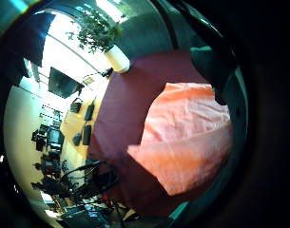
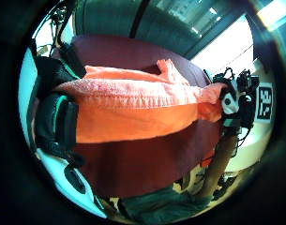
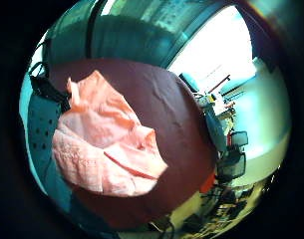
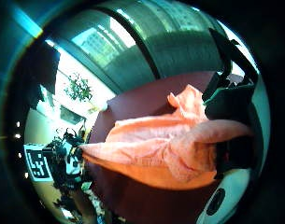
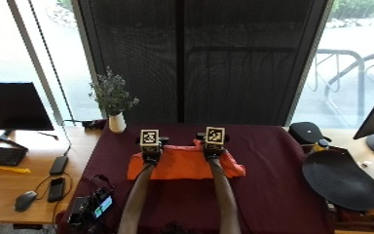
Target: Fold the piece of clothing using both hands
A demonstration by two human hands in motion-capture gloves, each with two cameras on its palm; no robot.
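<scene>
An orange garment (image 5: 184,169) lies bunched in a wide band on the maroon tablecloth (image 5: 271,161), in the middle of the table. My left hand (image 5: 151,153) holds its far edge near the left end, and my right hand (image 5: 212,151) holds the same edge right of centre. In the left thumb side palm view a hemmed edge of the garment (image 2: 133,108) runs taut from my left fingers (image 2: 58,123) across to the other hand (image 2: 231,104). The right thumb side palm view shows cloth (image 4: 156,149) draped over a right finger (image 4: 231,156). Part of the garment (image 3: 101,144) hangs slack below the lifted edge.
A white vase with a plant (image 5: 116,122) stands at the table's far left corner. A black round object (image 5: 339,178) lies at the right edge. A small device with a screen (image 5: 93,207) sits at the near left corner. A mouse (image 5: 25,200) and dark handsets (image 5: 59,165) lie on the wooden desk alongside.
</scene>
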